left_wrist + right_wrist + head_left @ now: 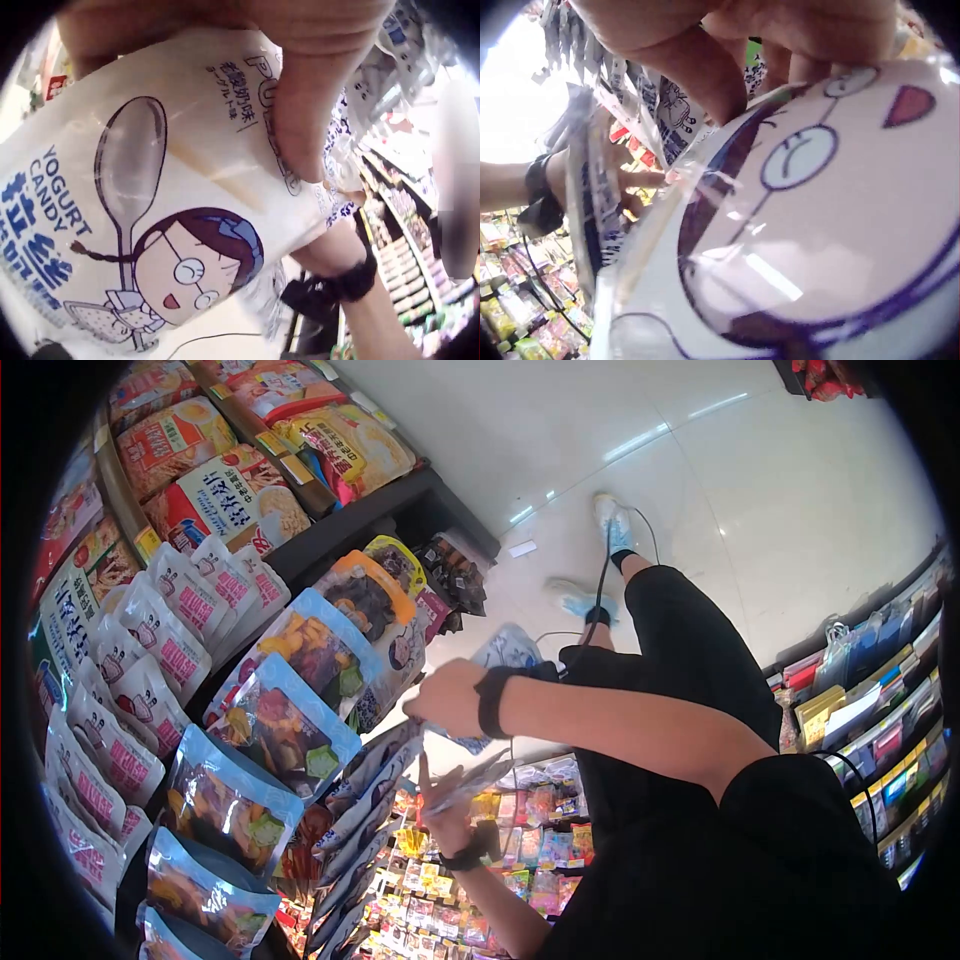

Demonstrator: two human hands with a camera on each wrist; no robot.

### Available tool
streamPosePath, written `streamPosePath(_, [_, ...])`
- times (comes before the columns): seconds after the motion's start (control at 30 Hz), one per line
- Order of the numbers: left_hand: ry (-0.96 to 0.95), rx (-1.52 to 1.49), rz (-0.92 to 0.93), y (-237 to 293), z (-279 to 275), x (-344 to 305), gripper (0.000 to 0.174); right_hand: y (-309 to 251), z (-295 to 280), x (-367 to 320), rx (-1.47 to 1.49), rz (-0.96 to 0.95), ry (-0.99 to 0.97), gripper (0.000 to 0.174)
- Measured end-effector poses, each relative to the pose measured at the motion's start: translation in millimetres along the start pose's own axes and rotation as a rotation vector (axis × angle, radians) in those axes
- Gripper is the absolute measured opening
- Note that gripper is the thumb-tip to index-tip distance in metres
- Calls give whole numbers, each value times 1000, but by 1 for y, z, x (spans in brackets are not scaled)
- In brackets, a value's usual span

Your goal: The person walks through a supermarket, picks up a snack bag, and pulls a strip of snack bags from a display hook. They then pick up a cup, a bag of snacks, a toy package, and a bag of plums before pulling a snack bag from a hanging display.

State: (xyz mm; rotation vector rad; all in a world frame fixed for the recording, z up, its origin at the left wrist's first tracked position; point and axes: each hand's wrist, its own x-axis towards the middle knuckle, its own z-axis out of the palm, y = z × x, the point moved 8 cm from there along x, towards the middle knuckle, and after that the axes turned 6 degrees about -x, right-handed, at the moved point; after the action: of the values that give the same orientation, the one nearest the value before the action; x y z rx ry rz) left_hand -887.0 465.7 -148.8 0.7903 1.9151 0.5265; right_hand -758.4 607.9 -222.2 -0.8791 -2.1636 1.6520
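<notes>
Right hand (pixel 447 697) gripped one yogurt candy packet (pixel 507 648), fingers curled round it; left hand (pixel 447 815) pinched what appeared to be several similar packets (pixel 470 778).

Floor: glossy white tiles (pixel 700 460), streaked with light reflections.
Left: dark shelf (pixel 425 488) of snack bags (pixel 225 500).
Right: rack (pixel 905 760) of packets (pixel 835 705).

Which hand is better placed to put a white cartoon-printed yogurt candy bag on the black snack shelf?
Probably right. The right hand grips one white cartoon-printed yogurt candy bag, raised close to the black snack shelf; the left hand is lower, holding a bunch of bags edge-on.
</notes>
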Motion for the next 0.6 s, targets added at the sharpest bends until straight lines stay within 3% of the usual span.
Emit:
streamPosePath(0.07, [106,-164,-130,-40,-24,6,29,-2,13,-8,8,-14,36,33])
streamPosePath(0.1, [40,-42,-138,-53,-35,12,61,-4,14,-12,-58,-18,27,30])
streamPosePath(0.17, [98,188,-28,-85,-86,26,56,-4,13,-16,-37,-57,94,26])
streamPosePath(0.23, [115,197,70,-72,-86,39,55,-5,14,-17,-39,-83,134,21])
streamPosePath(0.3, [-10,23,54,-62,-78,44,60,-7,17,-14,-96,-109,151,15])
streamPosePath(0.37, [-15,-50,3,-74,-88,47,64,-6,18,-10,-130,-129,136,11])
streamPosePath(0.43, [-212,-429,16,-69,-70,53,71,-5,17,-8,-144,-158,141,8])
streamPosePath(0.6, [-294,-509,-10,-56,-54,55,67,19,12,3,-118,-55,102,16])
